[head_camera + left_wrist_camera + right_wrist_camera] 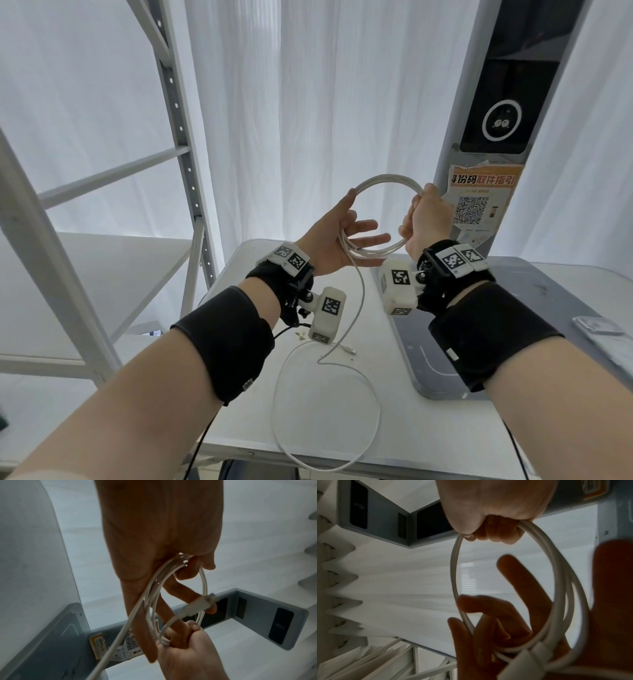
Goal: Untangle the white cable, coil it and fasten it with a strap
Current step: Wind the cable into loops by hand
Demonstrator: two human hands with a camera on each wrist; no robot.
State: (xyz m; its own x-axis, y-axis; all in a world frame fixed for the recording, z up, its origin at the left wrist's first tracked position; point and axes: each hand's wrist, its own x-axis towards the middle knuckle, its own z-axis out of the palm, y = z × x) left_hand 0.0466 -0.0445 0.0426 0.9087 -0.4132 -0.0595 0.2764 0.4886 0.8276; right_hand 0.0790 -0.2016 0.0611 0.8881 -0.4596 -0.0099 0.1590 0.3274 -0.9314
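Table (411,431) holds white cable (388,178) slack, head view only.

Soft daylight comes through the white curtain (308,102) behind, bright and even across the head view. Both wrist views are dimmer and backlit (the left hand (530,615) reads as a dark, blurred silhouette at lower right). Shelf uprights (178,120) bow at the left edge from wide-angle distortion.

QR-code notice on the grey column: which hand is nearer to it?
Right. The right hand grips the white cable coil just beside the notice; the left hand holds the coil's opposite side, farther left.
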